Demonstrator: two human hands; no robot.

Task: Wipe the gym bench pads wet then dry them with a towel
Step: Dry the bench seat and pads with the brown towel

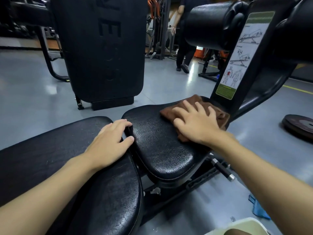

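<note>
A black gym bench fills the middle of the view, with a small seat pad (157, 146) and a long back pad (55, 150) to its left. My right hand (194, 122) lies flat, fingers spread, on a folded brown towel (171, 111) at the far right end of the seat pad. My left hand (111, 143) rests on the end of the back pad, its fingertips curled at the gap between the two pads. The seat pad's cracked surface shines.
A black roller pad (211, 22) and an upright post with an exercise sticker (240, 56) rise behind the seat. Another black bench pad (101, 48) stands behind. A weight plate (299, 126) lies on the floor right. A white bucket rim (245, 224) and blue cloth (259, 209) sit bottom right. A person (184, 39) walks beyond.
</note>
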